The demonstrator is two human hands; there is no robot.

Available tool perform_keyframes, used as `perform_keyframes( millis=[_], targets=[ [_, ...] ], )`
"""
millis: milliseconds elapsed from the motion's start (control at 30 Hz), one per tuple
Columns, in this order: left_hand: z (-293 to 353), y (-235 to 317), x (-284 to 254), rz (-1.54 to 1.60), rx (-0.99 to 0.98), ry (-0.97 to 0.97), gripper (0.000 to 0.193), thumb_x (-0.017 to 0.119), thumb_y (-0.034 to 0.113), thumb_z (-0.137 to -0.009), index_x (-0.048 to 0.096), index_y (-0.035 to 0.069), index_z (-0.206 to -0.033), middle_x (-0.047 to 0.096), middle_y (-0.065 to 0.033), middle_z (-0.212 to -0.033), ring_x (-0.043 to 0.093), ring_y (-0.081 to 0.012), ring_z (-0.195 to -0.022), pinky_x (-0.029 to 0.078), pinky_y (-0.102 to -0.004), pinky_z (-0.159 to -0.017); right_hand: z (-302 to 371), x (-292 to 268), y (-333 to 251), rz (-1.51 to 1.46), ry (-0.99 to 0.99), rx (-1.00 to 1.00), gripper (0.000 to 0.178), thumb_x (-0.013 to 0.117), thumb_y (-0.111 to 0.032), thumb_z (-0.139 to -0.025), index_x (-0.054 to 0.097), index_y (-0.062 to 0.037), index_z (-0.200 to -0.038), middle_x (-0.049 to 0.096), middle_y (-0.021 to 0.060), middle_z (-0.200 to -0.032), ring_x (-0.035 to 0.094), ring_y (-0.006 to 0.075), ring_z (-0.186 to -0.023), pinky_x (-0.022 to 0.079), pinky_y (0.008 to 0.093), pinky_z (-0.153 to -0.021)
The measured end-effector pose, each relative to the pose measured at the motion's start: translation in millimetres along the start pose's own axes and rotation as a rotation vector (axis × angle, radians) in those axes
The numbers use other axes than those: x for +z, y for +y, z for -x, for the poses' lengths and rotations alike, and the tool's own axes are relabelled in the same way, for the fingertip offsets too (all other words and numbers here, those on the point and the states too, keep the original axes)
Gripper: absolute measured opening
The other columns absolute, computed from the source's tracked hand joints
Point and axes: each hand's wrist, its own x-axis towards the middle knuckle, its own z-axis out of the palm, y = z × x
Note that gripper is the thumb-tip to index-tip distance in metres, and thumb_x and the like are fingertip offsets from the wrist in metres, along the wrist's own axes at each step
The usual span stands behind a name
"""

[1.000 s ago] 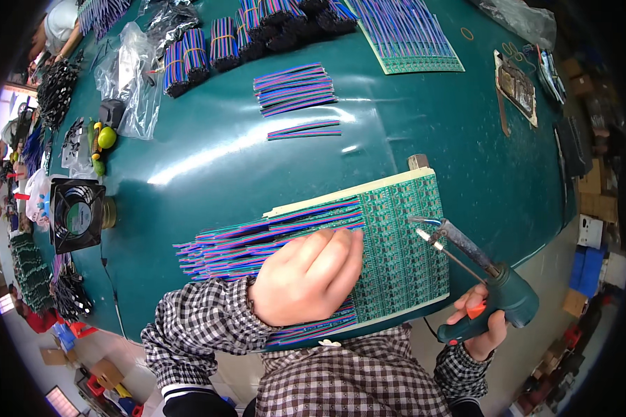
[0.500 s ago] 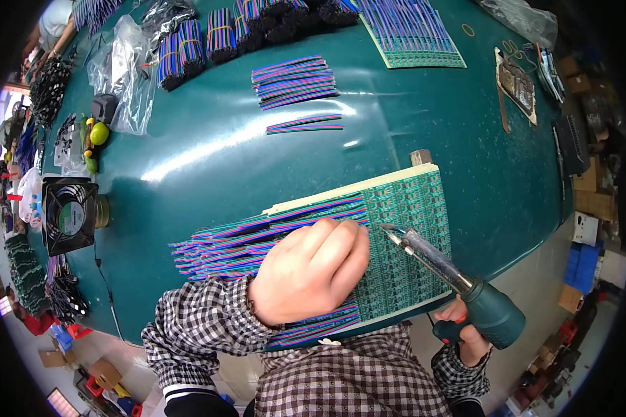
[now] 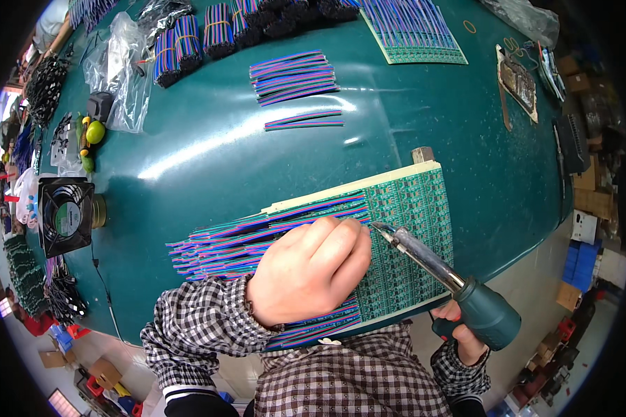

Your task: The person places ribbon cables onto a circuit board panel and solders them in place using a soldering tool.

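A green circuit board panel [image 3: 410,229] lies on the table in front of me, rows of small parts across its right side. Blue, red and dark ribbon wires [image 3: 219,243] run from its middle rows off to the left. My left hand [image 3: 313,267] rests over them, fingers pinched on a wire end at the board; its fingertips are mostly hidden. My right hand [image 3: 469,340], partly behind the tool, grips a soldering gun [image 3: 490,313] with a dark green body. The gun's tip touches or nearly touches the board, just right of my left fingers.
A metal block [image 3: 422,154] stands at the panel's far corner. Loose ribbon wires [image 3: 292,76] lie beyond, with banded wire bundles [image 3: 219,31] and a wired panel [image 3: 414,31] farther back. A fan [image 3: 66,217] stands left; a soldering tray [image 3: 518,85] lies far right.
The soldering gun has shifted slightly left, bringing its tip closer to my left fingers. My left hand has stayed nearly in place.
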Motion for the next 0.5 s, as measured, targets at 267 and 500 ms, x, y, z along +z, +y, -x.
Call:
perform_keyframes(
  millis=[267, 500],
  targets=[
    [1, 2, -1, 0.01, -0.025, -0.042, 0.037, 0.07, 0.007, -0.071, 0.07, -0.005, -0.105, 0.063, -0.0124, -0.1, 0.063, -0.023, -0.08, 0.054, -0.0314, -0.066, 3, -5, 7, -0.025, 0.002, -0.021, 0.072, 0.096, -0.033, -0.069, 0.056, 0.0106, -0.111, 0.071, 0.0142, -0.084, 0.073, 0.0228, -0.08, 0.063, 0.0402, -0.079],
    [-1, 2, -4, 0.018, -0.03, -0.05, 0.036, 0.07, 0.007, -0.071, 0.07, -0.004, -0.105, 0.063, -0.0124, -0.1, 0.063, -0.0233, -0.081, 0.054, -0.032, -0.067, 5, -11, 4, 0.037, -0.043, -0.032, 0.076, 0.096, -0.032, -0.068, 0.053, 0.0113, -0.114, 0.072, 0.0186, -0.09, 0.074, 0.0272, -0.086, 0.063, 0.0439, -0.08]
  ],
)
